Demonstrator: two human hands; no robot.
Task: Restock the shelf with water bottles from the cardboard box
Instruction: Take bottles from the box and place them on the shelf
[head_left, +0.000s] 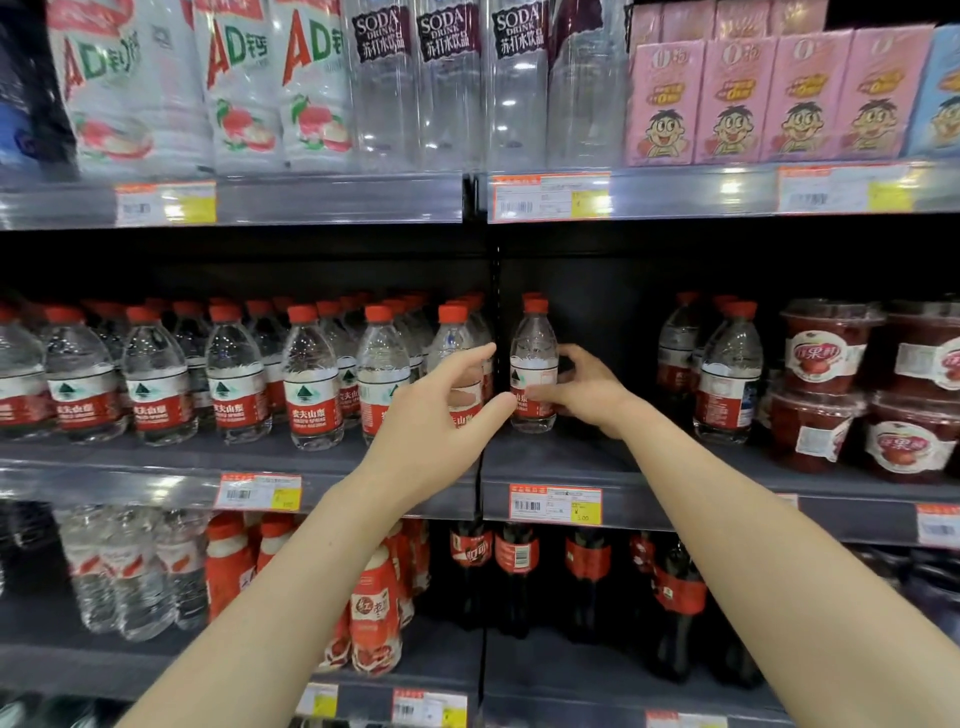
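Right hand (584, 389) wraps fingers round a clear, red-capped plastic water bottle (533, 353) on the dark shelf (571, 467); left hand (441, 415) fingers apart

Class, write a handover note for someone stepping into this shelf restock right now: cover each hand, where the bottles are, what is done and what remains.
Left hand: open, fingers spread, in front of the end bottle of the left bay, holding nothing.
Right hand: grips a water bottle standing upright on the middle shelf, just right of the divider.
Done: the left bay rows look full; a cluster of bottles stands further right.
Left: release this bottle, then probably fill the bare gap between it and the cluster. The cardboard box is out of view.
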